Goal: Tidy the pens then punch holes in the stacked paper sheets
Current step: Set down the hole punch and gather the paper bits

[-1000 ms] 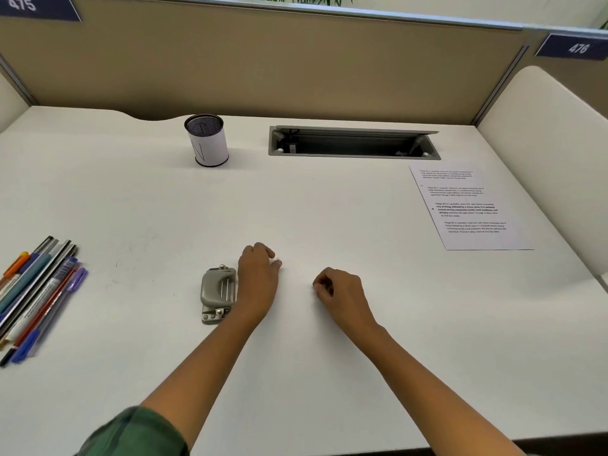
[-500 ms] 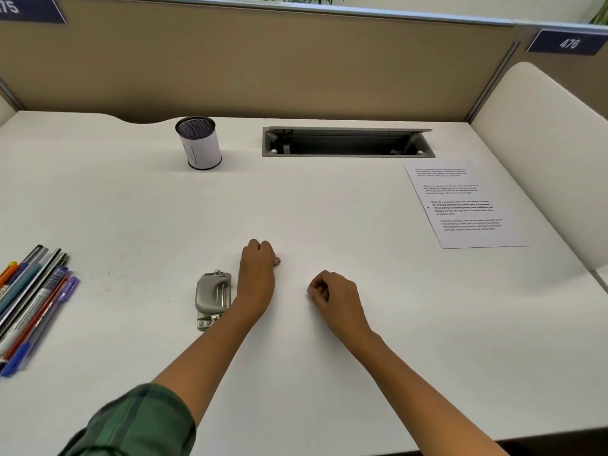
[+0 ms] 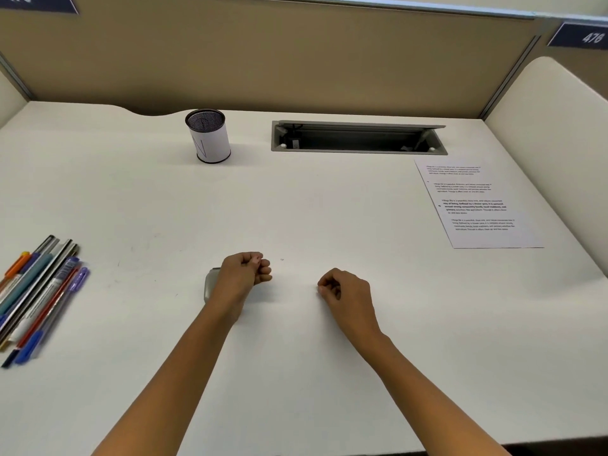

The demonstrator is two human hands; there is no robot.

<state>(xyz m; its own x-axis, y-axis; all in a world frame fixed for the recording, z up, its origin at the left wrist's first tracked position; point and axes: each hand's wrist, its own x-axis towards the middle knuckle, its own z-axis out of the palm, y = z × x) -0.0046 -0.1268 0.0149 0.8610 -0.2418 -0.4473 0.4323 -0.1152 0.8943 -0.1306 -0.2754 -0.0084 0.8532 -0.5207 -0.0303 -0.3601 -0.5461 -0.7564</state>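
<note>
White desk (image 3: 296, 209) carries all items. The pens (image 3: 36, 291) lie side by side at the left edge, long axes parallel, far ends angled right. The printed paper sheets (image 3: 477, 205) lie flat at far right; their text is unreadable. A partition sign (image 3: 589, 36) reads "476". The left hand (image 3: 245, 274) and right hand (image 3: 345, 287) are curled into fists, gripping nothing. The grey hole punch (image 3: 210, 284) is partly hidden behind the left hand.

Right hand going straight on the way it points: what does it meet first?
Likely the pen cup at the back; the right hand points forward-left, seemingly passing clear of the left hand.
</note>
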